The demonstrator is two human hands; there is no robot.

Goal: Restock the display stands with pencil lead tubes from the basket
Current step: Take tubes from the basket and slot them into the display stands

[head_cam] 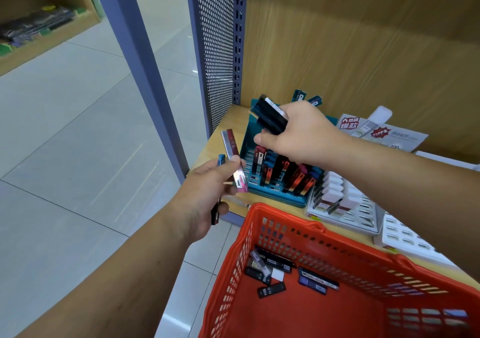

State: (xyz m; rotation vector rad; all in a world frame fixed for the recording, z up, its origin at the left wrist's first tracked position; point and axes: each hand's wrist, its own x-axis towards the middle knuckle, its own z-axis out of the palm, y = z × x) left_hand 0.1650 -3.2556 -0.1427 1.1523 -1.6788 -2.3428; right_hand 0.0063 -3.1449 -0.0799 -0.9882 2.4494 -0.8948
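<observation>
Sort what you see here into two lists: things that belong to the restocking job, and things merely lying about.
Job: left hand holding red tube; right hand holding dark tubes; teal stand; white stand; orange basket.

Lying about: promo card; far shelf's packets.

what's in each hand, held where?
Left hand: red/silver lead tubes, by their lower ends. Right hand: dark tube bundle, by one end.

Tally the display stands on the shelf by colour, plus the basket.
Teal stand: 1
White stands: 2
Red basket: 1
Total: 4
</observation>
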